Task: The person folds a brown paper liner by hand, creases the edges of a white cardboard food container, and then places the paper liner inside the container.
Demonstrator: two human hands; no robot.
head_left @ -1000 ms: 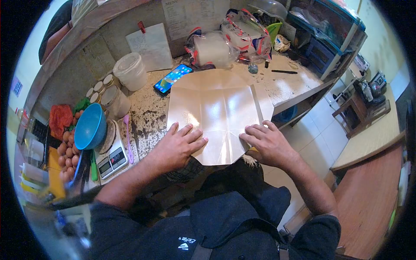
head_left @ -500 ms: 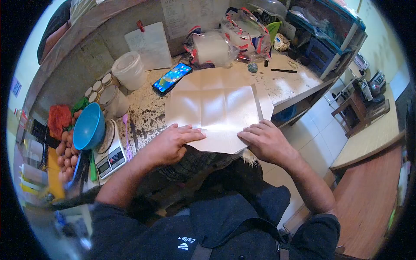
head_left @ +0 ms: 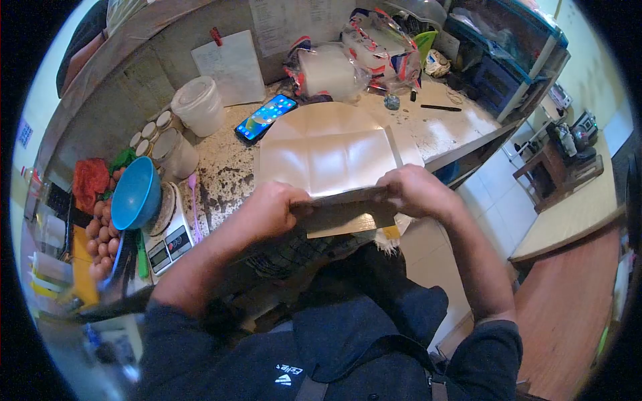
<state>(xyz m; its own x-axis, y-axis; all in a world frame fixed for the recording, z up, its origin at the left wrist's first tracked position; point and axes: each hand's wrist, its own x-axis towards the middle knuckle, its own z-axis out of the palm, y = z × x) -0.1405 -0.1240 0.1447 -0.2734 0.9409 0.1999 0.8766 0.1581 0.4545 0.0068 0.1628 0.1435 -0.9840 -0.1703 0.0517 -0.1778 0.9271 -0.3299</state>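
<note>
A creased cardboard sheet (head_left: 348, 157), shiny on its upper face, lies on the worn table before me. Its near edge is bent up off the surface, and a brown flap hangs toward my body. My left hand (head_left: 279, 204) has its fingers closed on the left part of that near edge. At the right part of the same edge, my right hand (head_left: 413, 192) grips the cardboard with fingers curled under. Beyond the sheet's left corner a lit phone (head_left: 266, 118) lies on the table (head_left: 221, 160).
Left are a blue bowl (head_left: 137, 194), eggs (head_left: 100, 237), a scale (head_left: 172, 247), a pink spoon (head_left: 194, 200) and tubs (head_left: 198, 107). Plastic-wrapped packs (head_left: 328, 72) and a pen (head_left: 441, 107) lie at the back. Another person's arm (head_left: 83, 57) shows top left.
Both hands have gone from lying on the near edge to gripping it. That edge has been raised and folded, exposing the brown flap below it.
</note>
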